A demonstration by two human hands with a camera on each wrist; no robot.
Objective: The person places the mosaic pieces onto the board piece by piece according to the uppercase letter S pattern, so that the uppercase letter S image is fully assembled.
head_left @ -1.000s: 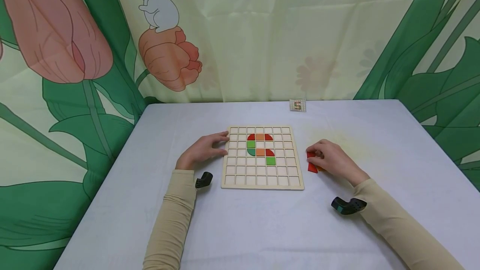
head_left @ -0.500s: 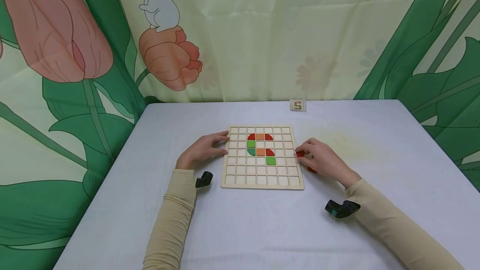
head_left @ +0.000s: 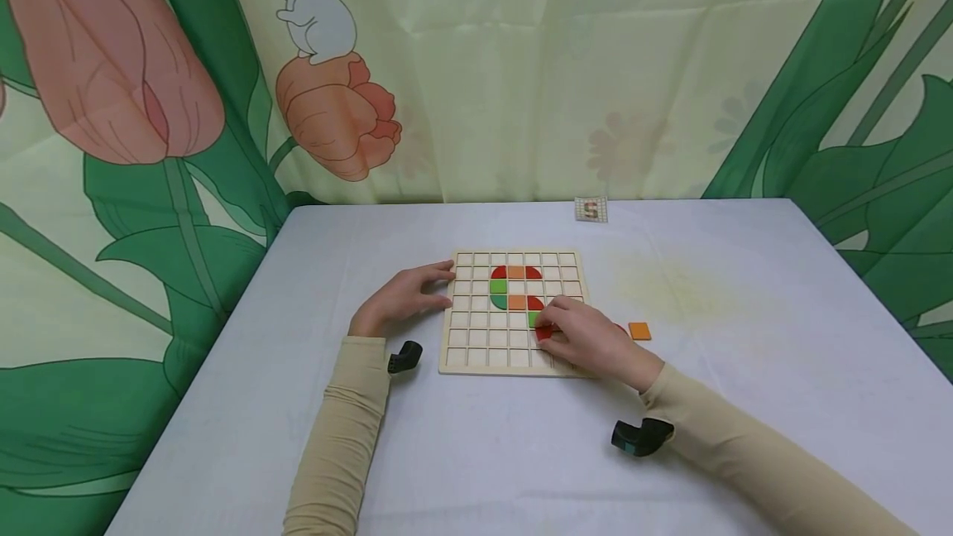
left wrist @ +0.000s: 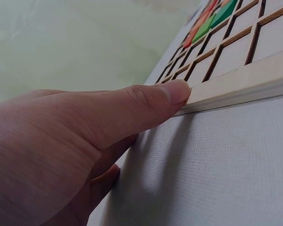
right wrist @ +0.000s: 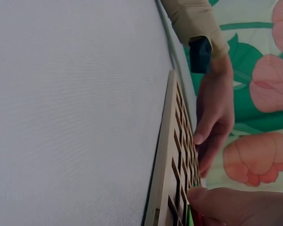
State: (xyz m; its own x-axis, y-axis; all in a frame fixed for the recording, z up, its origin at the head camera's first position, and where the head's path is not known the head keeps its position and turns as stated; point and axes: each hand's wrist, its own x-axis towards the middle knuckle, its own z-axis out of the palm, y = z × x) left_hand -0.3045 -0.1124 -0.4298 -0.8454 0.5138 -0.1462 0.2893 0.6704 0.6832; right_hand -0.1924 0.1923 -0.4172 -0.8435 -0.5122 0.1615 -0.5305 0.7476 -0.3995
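A wooden grid board (head_left: 521, 370) lies on the white table. In its cells sit red, orange, light green and dark green tiles in a curved pattern. My left hand (head_left: 402, 296) rests at the board's left edge, fingers extended; in the left wrist view the thumb (left wrist: 151, 101) touches the wooden rim. With thumb and fingers, my right hand (head_left: 596, 343) pinches a red tile (head_left: 544, 333) over the cell just below the lowest light green tile (head_left: 532, 318). The hand covers the board's lower right part, and the red tile is partly hidden.
Right of the board lie an orange square tile (head_left: 639, 331) and a red piece (head_left: 621, 327) mostly hidden behind the right hand. A small patterned card (head_left: 591, 209) lies at the table's back edge, before a printed curtain (head_left: 506, 73).
My right hand has moved left from the loose tiles onto the board, carrying a red tile. The orange tile has come into view. The left hand has stayed put.
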